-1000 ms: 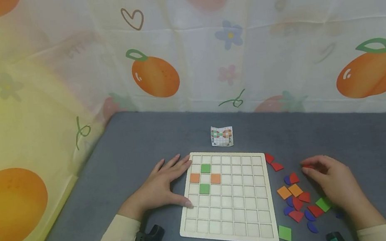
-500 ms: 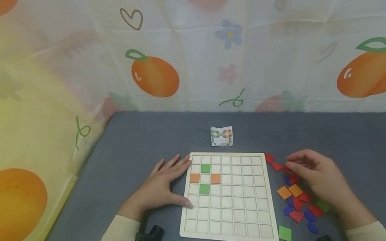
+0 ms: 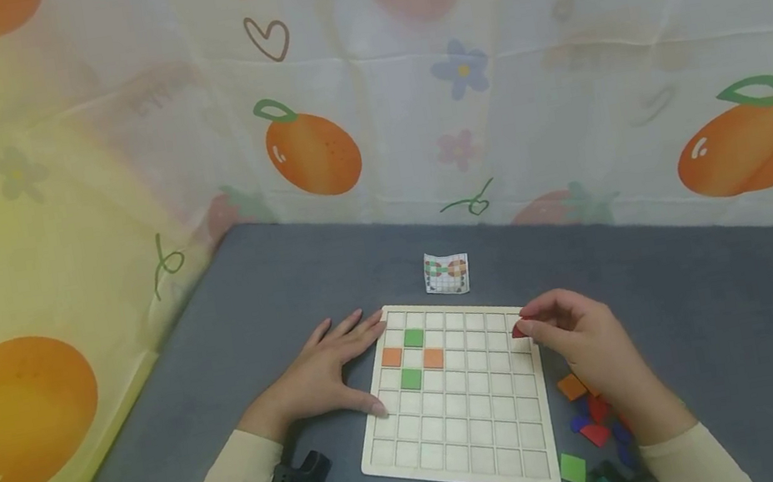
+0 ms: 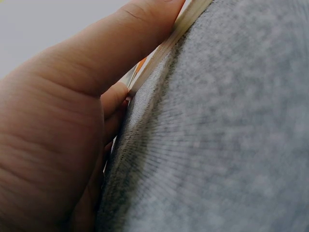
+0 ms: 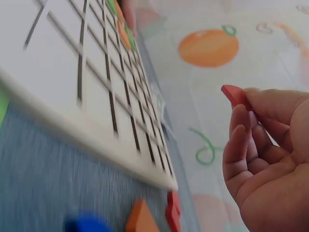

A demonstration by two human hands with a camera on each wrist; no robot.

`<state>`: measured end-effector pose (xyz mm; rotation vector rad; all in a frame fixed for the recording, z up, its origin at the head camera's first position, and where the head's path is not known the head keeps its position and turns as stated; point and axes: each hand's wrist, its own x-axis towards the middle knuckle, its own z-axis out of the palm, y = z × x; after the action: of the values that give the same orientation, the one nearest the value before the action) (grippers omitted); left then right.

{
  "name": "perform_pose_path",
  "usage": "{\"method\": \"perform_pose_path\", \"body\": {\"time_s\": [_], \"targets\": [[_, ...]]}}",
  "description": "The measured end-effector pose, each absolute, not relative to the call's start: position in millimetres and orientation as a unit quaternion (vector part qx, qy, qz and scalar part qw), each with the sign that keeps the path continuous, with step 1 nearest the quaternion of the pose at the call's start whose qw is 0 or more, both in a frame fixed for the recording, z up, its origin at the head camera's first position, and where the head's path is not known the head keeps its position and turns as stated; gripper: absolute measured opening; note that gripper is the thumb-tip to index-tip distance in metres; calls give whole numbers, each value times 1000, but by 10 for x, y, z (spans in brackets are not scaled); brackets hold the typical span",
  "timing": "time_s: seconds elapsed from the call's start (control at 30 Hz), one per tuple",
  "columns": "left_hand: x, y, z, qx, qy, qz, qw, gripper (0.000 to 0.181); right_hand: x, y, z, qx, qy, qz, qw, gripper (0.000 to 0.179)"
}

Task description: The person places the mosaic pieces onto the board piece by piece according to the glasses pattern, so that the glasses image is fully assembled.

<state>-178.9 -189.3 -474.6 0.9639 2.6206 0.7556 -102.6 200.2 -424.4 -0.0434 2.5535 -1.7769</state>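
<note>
In the head view, a pale grid board (image 3: 455,432) lies on the grey table. Two green square tiles (image 3: 413,339) and two orange square tiles (image 3: 433,359) sit in its upper left cells. My left hand (image 3: 317,378) rests along the board's left edge, fingers spread, thumb on the frame. Over the upper right corner, my right hand (image 3: 585,344) pinches a small red piece between thumb and fingertips. The right wrist view shows this red piece (image 5: 235,94) with a curved edge, held above the table; its full outline is partly covered by the fingers.
Right of the board lie loose red pieces (image 3: 596,434), blue pieces (image 3: 580,423), an orange tile (image 3: 572,387) and a green tile (image 3: 573,468), partly hidden by my right arm. A small printed pattern card (image 3: 446,273) lies behind the board. A fruit-patterned cloth (image 3: 402,146) hangs beyond.
My right hand has moved left from the loose pieces to above the board's upper right corner, carrying the red piece. My left hand has stayed in place.
</note>
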Motion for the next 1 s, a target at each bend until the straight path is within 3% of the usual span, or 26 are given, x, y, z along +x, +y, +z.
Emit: {"method": "perform_pose_path", "body": {"time_s": [0.27, 0.57, 1.0], "targets": [[-1782, -1876, -4750, 327, 899, 261, 126, 131, -1176, 1693, -4268, -54, 805, -590, 37, 23], [-1790, -1858, -4750, 325, 903, 251, 129, 130, -1348, 1395, -4322, -68, 798, -594, 71, 11], [-1778, -1865, -4735, 325, 905, 247, 119, 130, -1643, 876, -4395, -110, 867, -479, 85, 9]]}}
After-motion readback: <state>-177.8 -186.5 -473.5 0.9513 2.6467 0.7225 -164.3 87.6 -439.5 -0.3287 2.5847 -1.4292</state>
